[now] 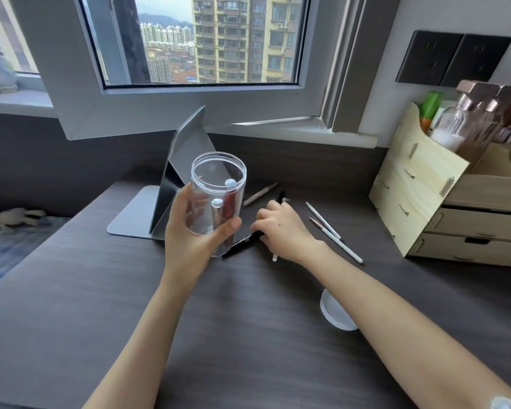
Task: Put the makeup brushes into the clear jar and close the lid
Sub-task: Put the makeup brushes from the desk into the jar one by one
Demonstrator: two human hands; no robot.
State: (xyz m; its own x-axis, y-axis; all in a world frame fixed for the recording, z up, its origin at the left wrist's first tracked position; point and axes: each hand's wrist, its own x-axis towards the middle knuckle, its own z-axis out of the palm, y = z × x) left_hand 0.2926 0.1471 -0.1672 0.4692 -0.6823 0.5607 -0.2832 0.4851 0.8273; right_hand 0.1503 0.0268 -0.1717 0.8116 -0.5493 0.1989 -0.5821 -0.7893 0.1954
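My left hand (194,231) grips the clear jar (219,187), lidless and tilted a little, just above the dark table (130,305). Two brush handles stand inside the jar, one silver, one red. My right hand (281,228) rests on the table to the jar's right, fingers closed around a black brush (242,241) and a white-tipped brush (275,257) that lie under it. Two thin silver-and-white brushes (334,234) lie to the right of that hand. A beige brush (260,193) lies behind it. The jar's pale lid (335,311) lies near my right forearm, partly hidden.
A folding metal mirror stand (171,196) stands just behind the jar. A wooden drawer organiser (419,184) with glass bottles fills the right side. An open window frame (171,113) overhangs the table's back edge.
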